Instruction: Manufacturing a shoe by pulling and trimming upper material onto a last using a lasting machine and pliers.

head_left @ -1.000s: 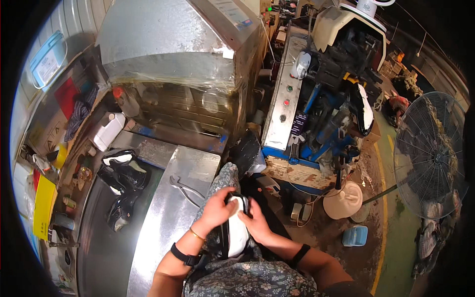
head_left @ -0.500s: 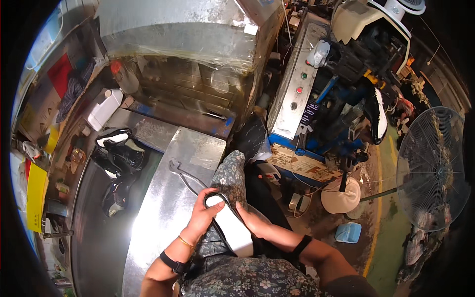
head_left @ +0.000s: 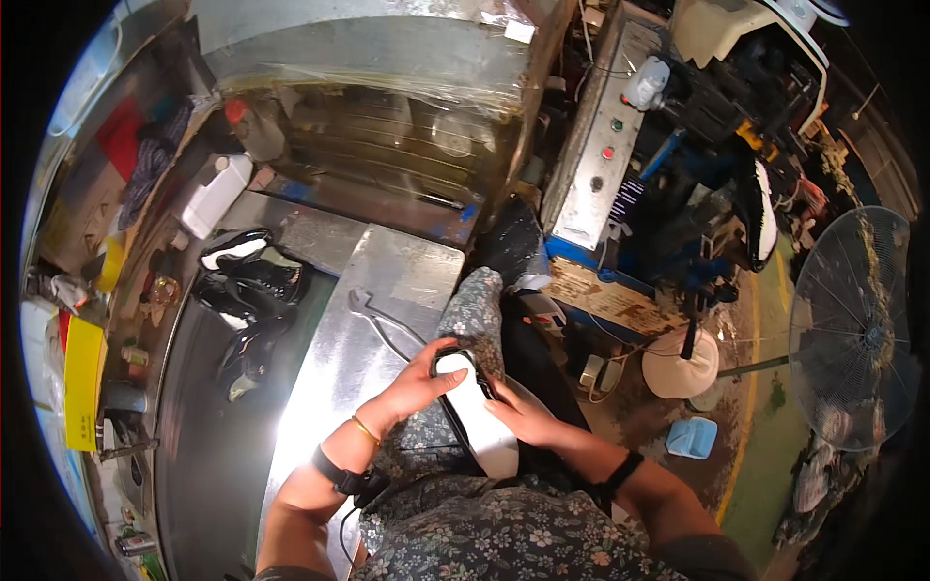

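Note:
Over my lap lies a black shoe upper on a last, its white underside (head_left: 485, 419) facing up. My left hand (head_left: 418, 385) grips its far end, the thumb pressed on the white surface and the fingers round the black edge. My right hand (head_left: 523, 412) holds the right side, fingers at the black rim. Just beyond my left hand, metal pincers (head_left: 373, 312) rest on the shiny metal bench (head_left: 329, 363); their handles run toward the shoe and partly behind my hand.
Several black shoe uppers (head_left: 254, 281) with white parts lie on the dark belt (head_left: 218, 436) at left. A white jug (head_left: 217, 197) stands behind them. Ahead right is a machine with a button panel (head_left: 603, 145); a beige bucket (head_left: 668, 366), blue container (head_left: 692, 439) and large fan (head_left: 862, 334) are at right.
The view has shifted, so the surroundings sit further right. The shoe's white underside now shows more fully, and my right hand has closed from a flat position onto its side.

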`<state>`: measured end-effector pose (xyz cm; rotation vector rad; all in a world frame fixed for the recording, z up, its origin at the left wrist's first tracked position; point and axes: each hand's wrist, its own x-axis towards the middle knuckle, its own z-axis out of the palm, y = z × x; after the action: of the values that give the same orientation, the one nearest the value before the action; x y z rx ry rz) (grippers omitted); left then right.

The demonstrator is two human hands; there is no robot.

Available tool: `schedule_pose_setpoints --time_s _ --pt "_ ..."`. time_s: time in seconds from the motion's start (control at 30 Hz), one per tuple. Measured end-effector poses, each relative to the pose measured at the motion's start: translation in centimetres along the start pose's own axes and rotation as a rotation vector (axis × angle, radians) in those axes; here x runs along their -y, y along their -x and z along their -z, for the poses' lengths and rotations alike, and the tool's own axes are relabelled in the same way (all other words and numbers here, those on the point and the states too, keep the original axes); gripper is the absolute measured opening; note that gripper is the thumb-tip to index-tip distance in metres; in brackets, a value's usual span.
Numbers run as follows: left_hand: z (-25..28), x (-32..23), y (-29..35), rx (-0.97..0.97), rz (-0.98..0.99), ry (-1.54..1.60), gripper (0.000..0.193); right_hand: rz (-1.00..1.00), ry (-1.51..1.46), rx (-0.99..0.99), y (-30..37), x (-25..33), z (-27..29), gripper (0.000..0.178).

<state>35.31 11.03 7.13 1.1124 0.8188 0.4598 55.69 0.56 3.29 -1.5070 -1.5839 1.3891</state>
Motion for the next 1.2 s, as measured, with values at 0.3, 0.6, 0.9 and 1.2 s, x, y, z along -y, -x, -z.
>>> schedule_pose_setpoints --time_s 0.3,0.6,0.9,1.2 --pt "-3.2 1.1 0.9 -0.690 0.201 -1.109 0.050 -0.147 -0.062 -0.235 -2.8 4.2 -2.7 0.055" --pt "-4.3 6.2 5.4 -0.679 -0.289 -0.525 0.059 0.162 -0.145 -0.305 -2.1 3.5 -5.1 0.058" --pt "0.5 -0.6 -0.6 -0.389 0.056 0.497 0.069 -0.429 -0.567 -0.159 -7.0 2.2 1.9 0.068" --pt "-0.6 -2.2 -1.6 -0.562 0.068 -0.874 0.047 0.120 0.476 -0.407 -11.3 9.4 -0.9 0.029"
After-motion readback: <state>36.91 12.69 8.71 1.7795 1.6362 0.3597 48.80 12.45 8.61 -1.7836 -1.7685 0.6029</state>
